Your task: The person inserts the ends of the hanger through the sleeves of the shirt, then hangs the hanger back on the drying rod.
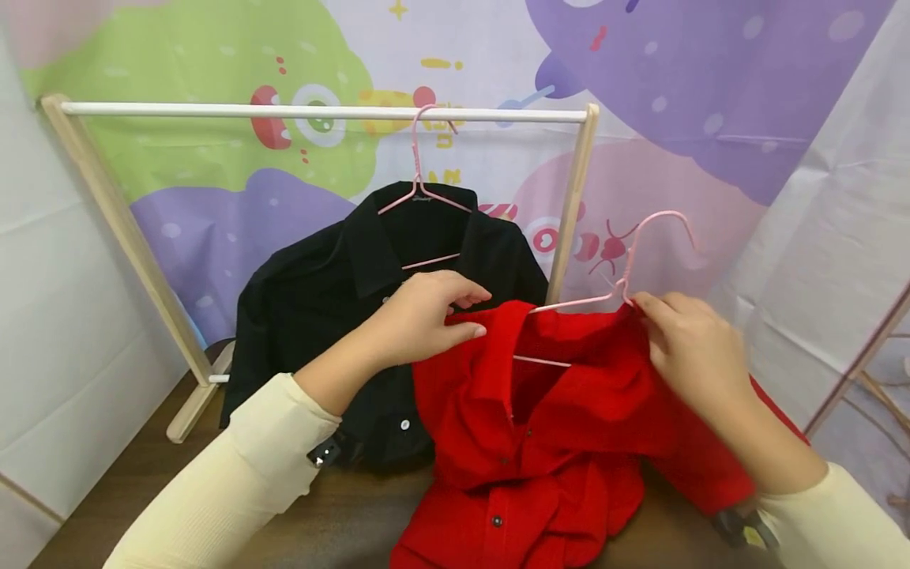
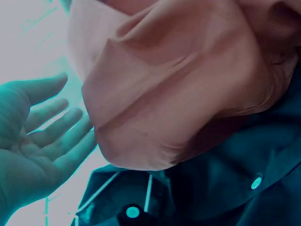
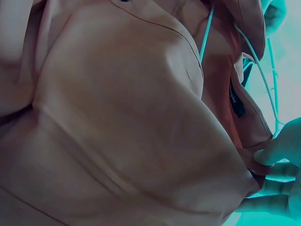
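A red shirt (image 1: 569,427) is draped on a pink wire hanger (image 1: 579,303), whose hook sticks up above the collar. My right hand (image 1: 700,348) pinches the shirt at the collar beside the hook's base; in the right wrist view the thumb (image 3: 277,153) presses the cloth against the fingers. On the other side, my left hand (image 1: 426,316) is by the shirt's shoulder, thumb and fingers apart. The left wrist view shows those fingers (image 2: 61,136) loosely extended along the cloth's edge, gripping nothing. Part of the hanger is hidden inside the shirt.
Behind hangs a black shirt (image 1: 306,292) on another pink hanger (image 1: 418,158), hooked over the white rail (image 1: 213,111) of a wooden-legged rack. The rack stands on a brown table (image 1: 341,514) before a cartoon-printed cloth (image 1: 640,71). White panels (image 1: 64,300) flank it.
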### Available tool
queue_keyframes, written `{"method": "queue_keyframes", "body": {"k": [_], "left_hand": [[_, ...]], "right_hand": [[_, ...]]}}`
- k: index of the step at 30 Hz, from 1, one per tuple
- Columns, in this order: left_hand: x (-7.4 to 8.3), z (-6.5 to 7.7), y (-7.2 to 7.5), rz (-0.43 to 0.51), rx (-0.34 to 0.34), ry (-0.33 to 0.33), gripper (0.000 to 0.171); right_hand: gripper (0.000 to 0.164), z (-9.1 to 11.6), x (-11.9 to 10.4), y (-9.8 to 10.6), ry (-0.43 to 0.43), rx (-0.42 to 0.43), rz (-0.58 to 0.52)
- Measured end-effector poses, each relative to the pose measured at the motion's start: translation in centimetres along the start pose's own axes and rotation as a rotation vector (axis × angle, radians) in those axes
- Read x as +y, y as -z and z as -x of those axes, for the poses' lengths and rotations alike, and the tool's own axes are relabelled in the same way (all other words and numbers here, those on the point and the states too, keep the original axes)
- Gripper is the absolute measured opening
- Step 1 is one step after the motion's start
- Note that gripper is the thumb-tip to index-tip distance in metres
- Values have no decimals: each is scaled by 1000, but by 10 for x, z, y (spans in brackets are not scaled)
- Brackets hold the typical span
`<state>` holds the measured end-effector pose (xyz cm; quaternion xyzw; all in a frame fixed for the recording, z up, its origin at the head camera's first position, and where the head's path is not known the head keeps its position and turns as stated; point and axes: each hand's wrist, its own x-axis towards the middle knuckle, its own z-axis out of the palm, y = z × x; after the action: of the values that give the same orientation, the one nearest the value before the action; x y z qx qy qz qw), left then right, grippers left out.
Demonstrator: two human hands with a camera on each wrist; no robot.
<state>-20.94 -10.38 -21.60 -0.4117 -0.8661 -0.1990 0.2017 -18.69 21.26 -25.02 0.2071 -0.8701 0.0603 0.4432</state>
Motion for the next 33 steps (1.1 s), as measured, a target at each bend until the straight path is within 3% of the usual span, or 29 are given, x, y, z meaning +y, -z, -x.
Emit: {"method": "queue_keyframes", "body": {"k": [4, 8, 15, 20, 25, 28, 33], "left_hand": [[-5, -8, -7, 38, -146, 91, 36], [-6, -13, -13, 60, -185, 110, 30], [-2, -19, -20, 1, -165, 131, 26], [2, -21, -27, -28, -178, 185, 21], [4, -20, -31, -147, -198, 219, 18], [2, -17, -29, -195, -178, 204, 18], [-3, -12, -24, -194, -124, 167, 18]], "right_hand": [[28, -6, -2, -1, 5, -60, -23], [28, -10, -3, -1, -7, -128, -91], [28, -17, -4, 0, 27, -193, -222], [27, -20, -8, -1, 51, -210, -245], [27, -20, -4, -1, 75, -239, -309], [29, -19, 4, -1, 35, -287, -406], [24, -19, 21, 2, -106, -397, -529]]}}
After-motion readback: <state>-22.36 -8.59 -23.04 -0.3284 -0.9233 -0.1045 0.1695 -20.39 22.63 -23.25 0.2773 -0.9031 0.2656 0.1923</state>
